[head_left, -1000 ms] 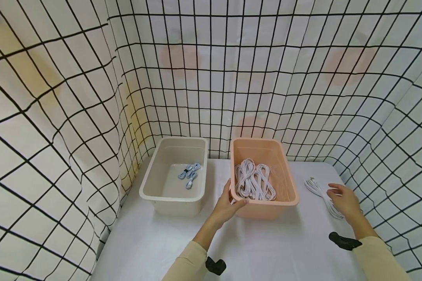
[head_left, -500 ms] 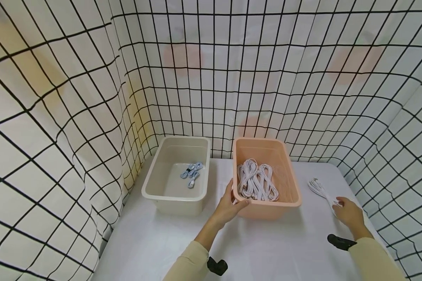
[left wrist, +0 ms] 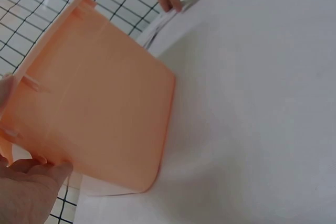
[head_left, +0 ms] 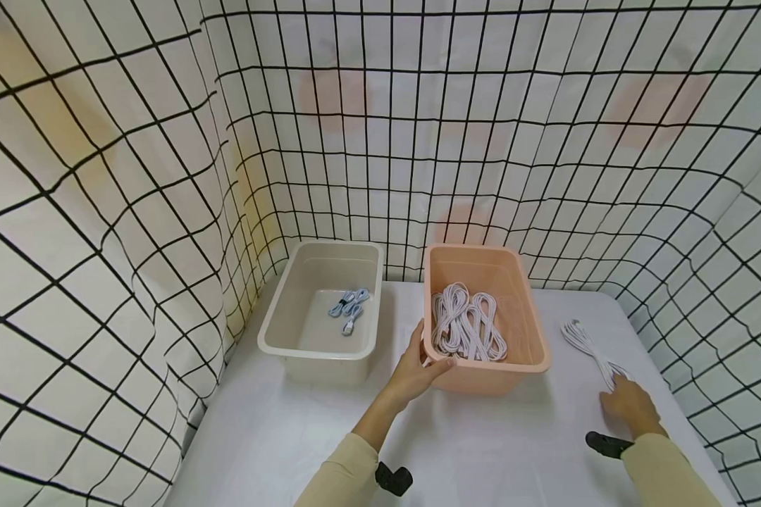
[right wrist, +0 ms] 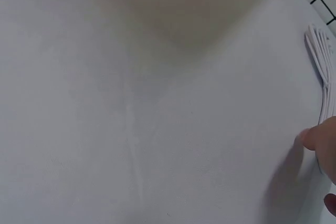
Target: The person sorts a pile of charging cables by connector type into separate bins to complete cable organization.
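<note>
My left hand (head_left: 412, 372) grips the near left corner of a peach plastic bin (head_left: 487, 382), thumb over the front rim and fingers along the side. Inside this bin lie several coiled white cables (head_left: 459, 324). At the right, a bundled white cable (head_left: 585, 341) lies on the table, narrowed at its middle. My right hand (head_left: 630, 407) is at the cable's near end, its fingers bent down around it and hiding that end. The right wrist view shows the thumb (right wrist: 310, 138) beside the cable's strands (right wrist: 323, 59).
A cream bin (head_left: 317, 354) stands left of the peach one, with light blue short cables (head_left: 349, 304) inside. Black netting (head_left: 390, 155) rises behind and along both sides of the white-covered table (head_left: 482, 451). The right hand is close to the table's right edge.
My right hand has come toward me and down onto the near end of the white cable, its fingers closing in. The left hand keeps its hold on the peach bin.
</note>
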Available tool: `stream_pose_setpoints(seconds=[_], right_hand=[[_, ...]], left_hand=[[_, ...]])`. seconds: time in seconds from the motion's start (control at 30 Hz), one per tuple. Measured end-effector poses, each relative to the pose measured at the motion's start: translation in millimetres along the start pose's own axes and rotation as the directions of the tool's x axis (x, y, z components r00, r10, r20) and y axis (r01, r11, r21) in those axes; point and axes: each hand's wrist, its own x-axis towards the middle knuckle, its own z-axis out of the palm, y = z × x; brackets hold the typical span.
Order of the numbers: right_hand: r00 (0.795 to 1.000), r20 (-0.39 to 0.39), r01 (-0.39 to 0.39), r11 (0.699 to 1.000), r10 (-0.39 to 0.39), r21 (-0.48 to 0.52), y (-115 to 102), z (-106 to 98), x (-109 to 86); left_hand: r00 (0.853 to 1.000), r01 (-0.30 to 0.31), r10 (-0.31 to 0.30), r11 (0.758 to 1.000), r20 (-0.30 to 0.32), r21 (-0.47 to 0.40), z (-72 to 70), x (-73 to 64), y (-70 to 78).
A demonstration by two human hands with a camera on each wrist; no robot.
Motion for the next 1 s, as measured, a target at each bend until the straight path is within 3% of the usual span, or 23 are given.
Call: stream_pose_setpoints(seconds=[0.3, 0.5, 0.67, 0.73, 0.8, 0.9, 1.0], right_hand=[[0.994, -0.1, -0.058, 0.997, 0.052, -0.059, 0.2, 0.6, -1.0], [0.993, -0.119, -0.028, 0.993, 0.014, -0.119, -1.2, -0.6, 2.2], [0.994, -0.097, 0.036, 0.992, -0.048, -0.123, -2.5, 5.6, -0.1], [0.99, -0.123, 0.06, 0.992, -0.073, -0.111, -2.9, 9.2, -3.0], [0.983, -0.172, 0.052, 0.996, -0.065, -0.077, -3.3, 12.7, -5.4], [0.97, -0.244, 0.018, 0.998, -0.003, 0.057, -4.0, 14.5, -7.8], [0.954, -0.287, -0.019, 0.975, 0.085, 0.223, -1.4, 12.4, -10.4]], left_hand=[[1.0, 0.002, -0.002, 1.0, 0.011, -0.024, 0.4, -1.8, 0.2], [1.0, 0.007, -0.007, 1.0, 0.002, -0.012, 0.7, -2.2, 0.4], [1.0, 0.009, -0.009, 1.0, 0.011, -0.004, 0.7, -1.8, -0.1], [1.0, 0.007, -0.007, 1.0, 0.02, -0.006, 0.5, -1.8, 0.2], [1.0, 0.006, -0.006, 1.0, 0.021, 0.0, -0.1, -1.9, 0.5], [1.0, -0.009, 0.009, 1.0, 0.023, 0.0, -1.9, -1.7, 1.0], [1.0, -0.019, 0.019, 1.0, 0.025, 0.001, -1.2, -1.3, 1.1]])
